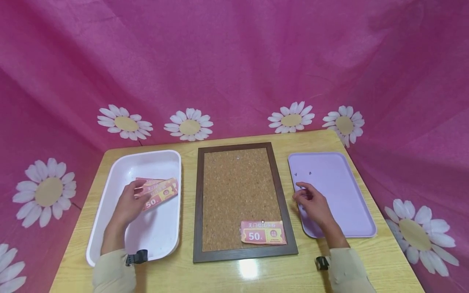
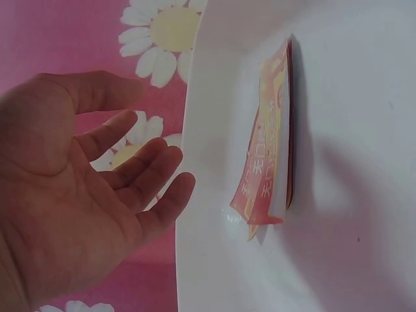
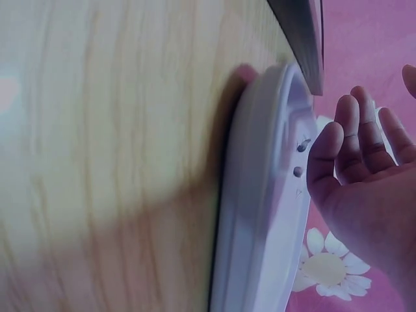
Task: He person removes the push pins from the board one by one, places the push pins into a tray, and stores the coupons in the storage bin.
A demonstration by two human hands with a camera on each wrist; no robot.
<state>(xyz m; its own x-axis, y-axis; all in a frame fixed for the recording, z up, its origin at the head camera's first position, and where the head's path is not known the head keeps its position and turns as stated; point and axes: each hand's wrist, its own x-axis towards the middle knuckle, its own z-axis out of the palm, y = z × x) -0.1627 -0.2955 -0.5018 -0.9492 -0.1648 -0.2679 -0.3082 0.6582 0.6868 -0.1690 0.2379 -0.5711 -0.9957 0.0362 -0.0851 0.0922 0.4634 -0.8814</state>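
Note:
My left hand (image 1: 129, 203) hovers over the white tray (image 1: 156, 248), fingers apart and loosely bent. Several red and yellow paper coupons (image 2: 268, 146) lie stacked there; the left wrist view shows a gap between them and the fingertips. Above the left part of the lilac tray (image 1: 342, 203) is my right hand (image 1: 314, 205), its fingers loosely bent and holding nothing visible. Small dark pins (image 3: 298, 171) lie in that tray near the fingertips. One coupon (image 1: 263, 236) rests on the lower right of the corkboard (image 1: 238, 195), with a small pin (image 1: 262, 221) at its top edge.
The corkboard's dark brown frame (image 1: 199, 203) lies between the two trays on a wooden table (image 1: 216, 276). A small shiny spot (image 1: 237, 157) shows near the top of the cork. A pink cloth (image 1: 234, 73) with daisies hangs behind and at both sides.

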